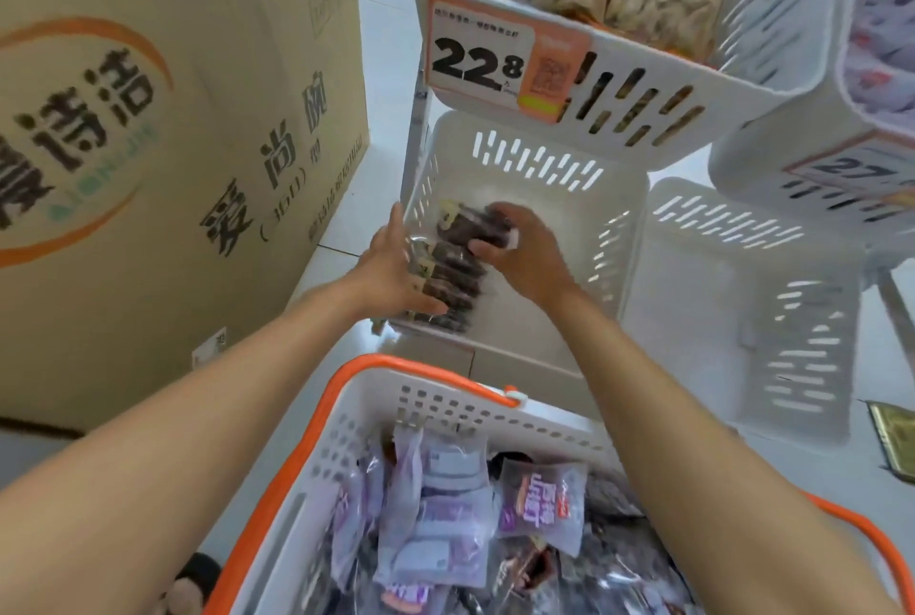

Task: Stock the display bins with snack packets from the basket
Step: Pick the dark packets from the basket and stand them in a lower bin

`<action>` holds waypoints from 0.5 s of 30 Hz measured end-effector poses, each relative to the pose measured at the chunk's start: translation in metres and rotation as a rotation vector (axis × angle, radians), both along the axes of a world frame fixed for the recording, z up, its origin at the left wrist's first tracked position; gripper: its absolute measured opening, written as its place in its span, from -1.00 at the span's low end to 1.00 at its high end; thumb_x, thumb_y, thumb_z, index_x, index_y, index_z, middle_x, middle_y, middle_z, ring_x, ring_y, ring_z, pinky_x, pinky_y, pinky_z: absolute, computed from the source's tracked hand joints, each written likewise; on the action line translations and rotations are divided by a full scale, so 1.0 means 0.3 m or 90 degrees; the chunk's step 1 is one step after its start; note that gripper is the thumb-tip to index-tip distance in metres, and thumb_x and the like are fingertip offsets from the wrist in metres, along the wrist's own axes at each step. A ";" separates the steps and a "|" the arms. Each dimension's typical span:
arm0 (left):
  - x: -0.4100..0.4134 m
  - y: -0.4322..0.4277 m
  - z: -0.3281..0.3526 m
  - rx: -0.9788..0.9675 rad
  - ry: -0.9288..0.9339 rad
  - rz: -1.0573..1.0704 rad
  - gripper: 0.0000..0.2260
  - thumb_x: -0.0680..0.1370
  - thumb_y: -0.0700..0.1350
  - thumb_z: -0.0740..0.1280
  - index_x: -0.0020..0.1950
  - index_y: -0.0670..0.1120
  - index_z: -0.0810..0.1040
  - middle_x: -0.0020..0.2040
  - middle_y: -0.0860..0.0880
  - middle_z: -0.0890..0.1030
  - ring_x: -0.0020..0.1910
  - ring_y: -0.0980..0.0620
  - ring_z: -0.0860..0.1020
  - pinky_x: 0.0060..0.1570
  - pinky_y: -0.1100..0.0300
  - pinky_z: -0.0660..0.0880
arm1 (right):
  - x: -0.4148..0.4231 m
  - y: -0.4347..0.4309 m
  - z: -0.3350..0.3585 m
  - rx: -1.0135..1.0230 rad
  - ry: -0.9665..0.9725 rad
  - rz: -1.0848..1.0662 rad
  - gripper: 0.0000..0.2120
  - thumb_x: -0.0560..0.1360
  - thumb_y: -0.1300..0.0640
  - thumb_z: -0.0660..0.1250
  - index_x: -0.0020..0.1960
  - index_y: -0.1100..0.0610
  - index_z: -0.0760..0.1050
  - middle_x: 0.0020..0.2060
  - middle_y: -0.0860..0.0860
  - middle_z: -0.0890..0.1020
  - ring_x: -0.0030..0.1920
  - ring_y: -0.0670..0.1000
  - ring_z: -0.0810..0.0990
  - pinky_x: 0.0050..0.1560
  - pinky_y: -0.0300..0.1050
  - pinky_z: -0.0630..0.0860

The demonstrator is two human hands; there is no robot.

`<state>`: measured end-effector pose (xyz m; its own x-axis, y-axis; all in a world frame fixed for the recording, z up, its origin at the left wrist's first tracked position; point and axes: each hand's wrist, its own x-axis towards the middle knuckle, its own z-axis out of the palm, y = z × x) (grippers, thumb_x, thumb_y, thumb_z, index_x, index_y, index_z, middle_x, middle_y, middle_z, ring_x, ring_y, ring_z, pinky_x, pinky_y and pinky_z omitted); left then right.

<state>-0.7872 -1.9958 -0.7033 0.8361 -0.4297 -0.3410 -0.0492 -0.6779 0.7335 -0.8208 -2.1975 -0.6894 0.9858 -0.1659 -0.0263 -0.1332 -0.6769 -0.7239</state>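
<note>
A row of dark brown snack packets (453, 277) stands against the left wall of the lower white display bin (594, 238). My left hand (396, 267) lies flat against the row's left side, fingers straight. My right hand (525, 253) grips the far packet (470, 223) at the top of the row. Below, the white basket with an orange rim (341, 396) holds several purple and dark snack packets (445, 515).
A large cardboard box (173, 144) stands close on the left. An upper bin (693, 84) with tan snack bags and a 22.8 price tag overhangs the lower one. Another white bin (742, 317) holding nothing sits to the right, and more bins stand at the far right.
</note>
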 end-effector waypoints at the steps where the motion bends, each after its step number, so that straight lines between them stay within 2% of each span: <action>1: -0.005 0.006 -0.022 -0.024 -0.002 0.002 0.28 0.29 -0.04 0.65 0.57 0.06 -0.37 0.62 -0.09 -0.02 0.58 -0.11 0.04 0.50 -0.05 0.18 | 0.013 0.012 -0.026 0.036 0.082 0.072 -0.54 0.52 0.01 0.42 0.35 0.14 0.42 0.20 0.03 0.51 0.24 0.05 0.49 0.10 -0.34 0.36; 3: -0.013 0.017 -0.050 -0.067 -0.016 0.003 0.26 0.30 -0.12 0.64 0.57 0.15 -0.34 0.58 -0.09 0.07 0.54 -0.10 0.13 0.43 -0.08 0.33 | 0.033 0.014 -0.070 0.069 0.154 0.127 -0.51 0.57 -0.02 0.36 0.41 0.12 0.32 0.27 0.06 0.46 0.27 0.06 0.45 0.18 -0.22 0.34; 7: -0.006 0.012 -0.051 -0.145 -0.043 0.004 0.13 0.30 -0.20 0.63 0.60 0.12 -0.10 0.45 -0.09 0.31 0.40 -0.11 0.37 0.27 -0.13 0.49 | 0.035 0.012 -0.076 0.076 0.117 0.110 -0.46 0.57 0.02 0.36 0.45 0.15 0.26 0.31 0.07 0.41 0.33 0.08 0.40 0.22 -0.19 0.29; 10: -0.038 0.009 -0.016 -0.077 -0.058 0.061 -0.09 0.40 -0.13 0.56 0.58 0.07 0.06 0.45 -0.15 0.31 0.42 -0.17 0.34 0.35 0.01 0.39 | -0.026 0.014 -0.046 0.029 0.117 0.062 -0.32 0.56 -0.08 0.35 0.56 0.03 0.13 0.54 0.04 0.19 0.53 0.06 0.15 0.49 -0.05 0.15; 11: -0.065 0.009 0.003 -0.043 -0.093 0.080 -0.17 0.44 -0.11 0.52 0.57 0.06 0.09 0.47 -0.15 0.29 0.45 -0.16 0.29 0.35 0.08 0.31 | -0.064 0.016 -0.021 0.012 0.115 0.049 -0.30 0.55 -0.10 0.35 0.58 -0.03 0.10 0.57 0.01 0.11 0.56 0.03 0.07 0.53 -0.01 0.10; 12: -0.096 0.010 0.027 -0.026 -0.131 0.085 -0.23 0.47 -0.10 0.48 0.57 0.04 0.13 0.48 -0.12 0.29 0.47 -0.14 0.26 0.35 0.06 0.29 | -0.109 0.017 0.011 0.001 0.107 0.044 -0.29 0.55 -0.11 0.36 0.58 -0.05 0.09 0.58 -0.01 0.09 0.57 0.02 0.04 0.53 0.00 0.08; 15: -0.224 0.008 0.108 -0.040 -0.180 0.064 -0.34 0.51 -0.09 0.44 0.55 0.05 0.24 0.48 -0.06 0.34 0.46 -0.08 0.28 0.42 -0.02 0.29 | -0.282 0.032 0.113 0.000 0.054 0.060 -0.30 0.52 -0.04 0.41 0.55 0.01 0.17 0.53 0.00 0.23 0.51 -0.01 0.20 0.47 -0.13 0.17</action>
